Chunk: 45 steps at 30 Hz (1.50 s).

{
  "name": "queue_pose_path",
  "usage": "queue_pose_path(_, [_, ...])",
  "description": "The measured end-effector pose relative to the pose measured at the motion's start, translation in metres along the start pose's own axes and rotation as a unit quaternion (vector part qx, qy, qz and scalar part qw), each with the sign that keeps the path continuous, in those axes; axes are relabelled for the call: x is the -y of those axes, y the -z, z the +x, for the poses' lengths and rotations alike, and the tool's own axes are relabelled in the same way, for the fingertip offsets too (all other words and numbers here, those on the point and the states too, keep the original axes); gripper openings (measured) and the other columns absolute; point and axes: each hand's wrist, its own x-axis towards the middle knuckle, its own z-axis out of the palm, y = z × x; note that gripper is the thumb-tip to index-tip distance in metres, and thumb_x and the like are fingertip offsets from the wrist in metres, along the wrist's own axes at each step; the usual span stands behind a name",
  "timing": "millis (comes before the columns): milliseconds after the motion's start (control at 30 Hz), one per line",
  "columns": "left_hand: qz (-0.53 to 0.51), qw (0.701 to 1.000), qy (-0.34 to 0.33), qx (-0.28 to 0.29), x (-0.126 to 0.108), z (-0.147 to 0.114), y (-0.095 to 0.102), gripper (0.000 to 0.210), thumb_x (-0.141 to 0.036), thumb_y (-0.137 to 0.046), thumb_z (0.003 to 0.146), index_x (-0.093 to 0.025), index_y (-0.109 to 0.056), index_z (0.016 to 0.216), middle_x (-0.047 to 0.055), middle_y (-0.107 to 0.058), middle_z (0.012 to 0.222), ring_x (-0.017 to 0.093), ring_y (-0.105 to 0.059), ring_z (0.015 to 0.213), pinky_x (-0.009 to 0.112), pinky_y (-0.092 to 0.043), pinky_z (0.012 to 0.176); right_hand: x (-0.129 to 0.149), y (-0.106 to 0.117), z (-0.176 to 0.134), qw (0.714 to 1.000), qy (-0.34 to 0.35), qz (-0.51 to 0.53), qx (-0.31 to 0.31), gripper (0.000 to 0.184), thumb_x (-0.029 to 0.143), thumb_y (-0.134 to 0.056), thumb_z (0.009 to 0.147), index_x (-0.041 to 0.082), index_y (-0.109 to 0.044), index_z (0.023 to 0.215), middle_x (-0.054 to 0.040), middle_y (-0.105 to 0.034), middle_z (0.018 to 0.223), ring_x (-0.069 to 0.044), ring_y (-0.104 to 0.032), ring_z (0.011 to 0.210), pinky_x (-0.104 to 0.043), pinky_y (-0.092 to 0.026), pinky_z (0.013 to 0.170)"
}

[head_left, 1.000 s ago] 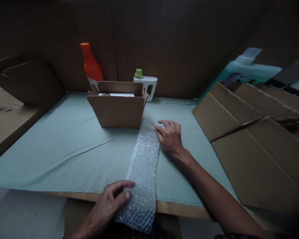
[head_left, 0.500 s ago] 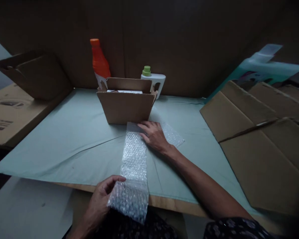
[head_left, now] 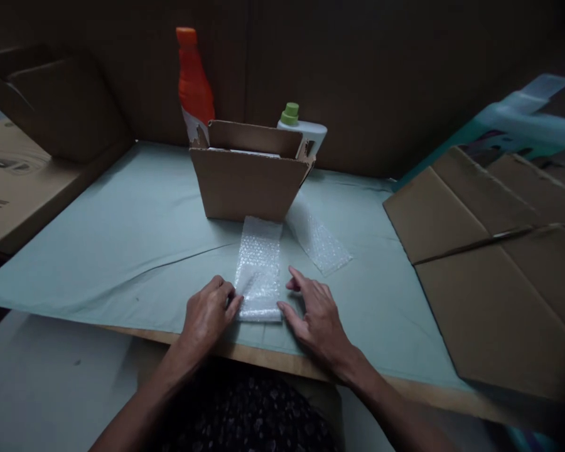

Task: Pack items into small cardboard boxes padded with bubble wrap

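A strip of bubble wrap lies on the cloth in front of me, its near end folded back over itself. My left hand is closed at the strip's left edge, thumb and curled fingers pinching the fold. On the other side, my right hand is open, with thumb and fingers apart and the thumb tip at the strip's right edge. The far end of the strip reaches the foot of an open cardboard box, which has something white inside. A second piece of bubble wrap lies to the right.
Behind the box stand an orange bottle and a white bottle with a green cap. Folded cardboard and a teal jug occupy the right side. More boxes sit at left. The green cloth covers the table.
The near end of the bubble wrap, which hung over the table edge, is now folded onto the strip. My right hand has come back toward me; my left has moved forward onto the table.
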Motion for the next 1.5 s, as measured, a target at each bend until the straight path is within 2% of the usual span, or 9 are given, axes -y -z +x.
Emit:
queue_pose_path(200, [0.008, 0.998, -0.002, -0.065, 0.000, -0.003, -0.004, 0.020, -0.028, -0.058, 0.094, -0.018, -0.065, 0.110, 0.008, -0.066, 0.098, 0.022, -0.065, 0.084, 0.033, -0.050, 0.071, 0.006, -0.001, -0.005, 0.988, 0.129, -0.024, 0.087, 0.040, 0.025, -0.066, 0.089, 0.020, -0.061, 0.128, -0.0171, -0.063, 0.134, -0.033, -0.059, 0.121, -0.053, -0.050, 0.095])
queue_pose_path(367, [-0.094, 0.977, -0.154, -0.110, 0.005, -0.025, 0.003, 0.049, -0.032, -0.062, 0.093, -0.020, -0.050, 0.139, 0.013, -0.061, 0.131, 0.028, -0.054, 0.123, 0.043, -0.046, 0.104, 0.007, -0.016, -0.002, 0.992, 0.083, 0.070, 0.062, 0.020, 0.016, -0.055, 0.097, 0.021, -0.070, 0.108, -0.0090, -0.075, 0.110, -0.025, -0.068, 0.105, -0.045, -0.054, 0.090])
queue_pose_path(533, [-0.127, 0.982, -0.125, -0.055, 0.005, -0.030, -0.001, 0.039, -0.021, -0.049, 0.097, -0.021, -0.055, 0.136, 0.007, -0.069, 0.100, 0.021, -0.061, 0.093, 0.036, -0.051, 0.085, 0.006, -0.007, -0.003, 0.981, -0.049, 0.176, 0.072, 0.021, 0.024, -0.056, 0.098, 0.022, -0.068, 0.114, -0.0062, -0.076, 0.108, -0.021, -0.071, 0.098, -0.037, -0.058, 0.086])
queue_pose_path(667, [-0.073, 0.990, -0.088, -0.084, 0.006, -0.015, -0.011, 0.038, -0.022, -0.051, 0.095, -0.018, -0.059, 0.132, 0.006, -0.067, 0.086, 0.022, -0.060, 0.081, 0.037, -0.050, 0.077, 0.002, -0.002, -0.009, 0.997, 0.050, 0.054, -0.004, 0.030, 0.025, -0.060, 0.095, 0.023, -0.063, 0.124, -0.0119, -0.070, 0.122, -0.027, -0.066, 0.110, -0.047, -0.054, 0.090])
queue_pose_path(833, [-0.035, 0.984, -0.101, -0.143, 0.005, -0.014, -0.012, 0.036, -0.024, -0.053, 0.096, -0.018, -0.056, 0.132, 0.013, -0.064, 0.114, 0.026, -0.060, 0.103, 0.042, -0.051, 0.089, 0.003, -0.013, -0.001, 0.985, 0.155, -0.048, 0.065, 0.029, 0.018, -0.060, 0.093, 0.019, -0.066, 0.122, -0.0154, -0.067, 0.131, -0.032, -0.059, 0.121, -0.052, -0.051, 0.094])
queue_pose_path(1033, [-0.080, 0.975, -0.178, -0.111, 0.002, -0.033, -0.006, 0.038, -0.019, -0.053, 0.097, -0.024, -0.051, 0.135, 0.009, -0.067, 0.117, 0.025, -0.057, 0.113, 0.044, -0.046, 0.099, 0.002, -0.010, 0.014, 0.988, 0.085, 0.066, 0.113, 0.025, 0.021, -0.054, 0.099, 0.023, -0.068, 0.120, -0.0056, -0.076, 0.106, -0.022, -0.068, 0.097, -0.043, -0.052, 0.089])
queue_pose_path(1233, [-0.080, 0.987, -0.091, -0.110, 0.006, -0.007, -0.009, 0.034, -0.026, -0.054, 0.097, -0.018, -0.057, 0.130, 0.008, -0.069, 0.098, 0.023, -0.059, 0.091, 0.040, -0.048, 0.086, 0.001, -0.007, 0.011, 0.992, 0.113, -0.022, 0.050, 0.030, 0.028, -0.060, 0.096, 0.020, -0.063, 0.125, -0.0147, -0.066, 0.130, -0.030, -0.060, 0.117, -0.049, -0.049, 0.094])
queue_pose_path(1367, [-0.047, 0.990, -0.039, -0.124, 0.008, 0.011, -0.011, 0.033, -0.028, -0.057, 0.094, -0.018, -0.061, 0.126, 0.009, -0.068, 0.101, 0.025, -0.058, 0.097, 0.044, -0.047, 0.091, 0.002, -0.017, 0.025, 0.975, 0.165, -0.101, 0.110, 0.030, 0.023, -0.061, 0.094, 0.020, -0.064, 0.123, -0.0141, -0.066, 0.129, -0.031, -0.059, 0.116, -0.050, -0.046, 0.096])
queue_pose_path(1500, [-0.244, 0.957, 0.067, -0.145, 0.003, -0.001, -0.008, 0.053, -0.040, -0.060, 0.091, -0.019, -0.050, 0.138, 0.013, -0.062, 0.121, 0.024, -0.061, 0.102, 0.040, -0.053, 0.084, -0.003, -0.022, 0.045, 0.988, 0.112, -0.023, 0.107, 0.027, 0.019, -0.058, 0.095, 0.021, -0.066, 0.121, -0.0095, -0.073, 0.115, -0.026, -0.064, 0.107, -0.046, -0.048, 0.092])
